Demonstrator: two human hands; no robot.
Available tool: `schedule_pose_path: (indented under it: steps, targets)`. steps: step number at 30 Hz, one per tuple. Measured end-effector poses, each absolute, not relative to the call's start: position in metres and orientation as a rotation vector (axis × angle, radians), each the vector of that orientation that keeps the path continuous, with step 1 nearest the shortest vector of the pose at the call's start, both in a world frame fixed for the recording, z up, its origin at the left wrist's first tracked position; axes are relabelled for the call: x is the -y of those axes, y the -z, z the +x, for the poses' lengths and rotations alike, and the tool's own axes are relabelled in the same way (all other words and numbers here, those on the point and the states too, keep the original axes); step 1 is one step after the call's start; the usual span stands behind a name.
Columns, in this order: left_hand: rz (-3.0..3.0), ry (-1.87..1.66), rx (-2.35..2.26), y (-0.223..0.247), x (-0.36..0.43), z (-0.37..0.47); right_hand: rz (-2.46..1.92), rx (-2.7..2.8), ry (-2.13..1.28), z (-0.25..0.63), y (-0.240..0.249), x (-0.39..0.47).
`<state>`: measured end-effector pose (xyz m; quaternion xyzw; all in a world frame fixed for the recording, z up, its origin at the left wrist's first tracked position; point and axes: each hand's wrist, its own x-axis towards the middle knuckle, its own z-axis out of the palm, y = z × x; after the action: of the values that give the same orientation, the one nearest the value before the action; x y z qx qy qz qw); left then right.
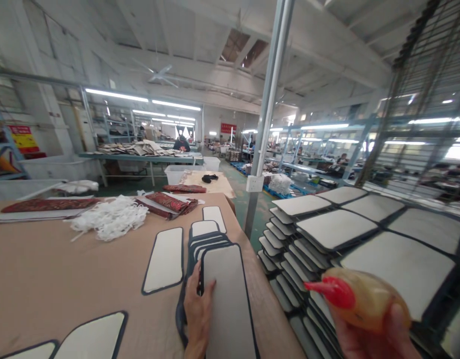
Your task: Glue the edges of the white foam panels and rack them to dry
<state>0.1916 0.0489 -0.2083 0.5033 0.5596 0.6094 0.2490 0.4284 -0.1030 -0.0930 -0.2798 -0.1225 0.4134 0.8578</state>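
Note:
My left hand (199, 311) grips the left edge of a pale, dark-bordered panel (228, 294), thumb on its face and fingers along the side. This panel lies on top of an overlapping stack of similar panels (205, 240) near the table's right edge. Raised at the lower right, my right hand (372, 334) is closed around a squeeze bottle (372, 299) of yellowish content. The bottle's red nozzle points left and slightly up. Left of the stack, another pale panel (164, 260) lies flat on the brown table (83, 269).
Tall layers of pale panels (334, 229) stand to the right. White tangled strips (110, 217) and red patterned cloth pieces (168, 202) lie toward the table's far side. More panels (93, 339) lie at the near left. A metal post (265, 114) rises beyond the right edge.

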Motion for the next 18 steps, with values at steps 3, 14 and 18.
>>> schedule_pose_path:
  steps: [3,14,18]
  targets:
    - [1.281,-1.482,-1.395,0.192,-0.033,0.195,-0.582,0.215,-0.891,0.425,0.077,0.103]
    - [2.126,-0.447,-0.899,0.037,0.014,0.163,-0.469,0.766,-0.9,0.453,0.035,0.089]
    - [2.173,-0.219,-0.623,0.012,0.017,0.161,-0.425,1.018,-1.004,0.456,0.028,0.085]
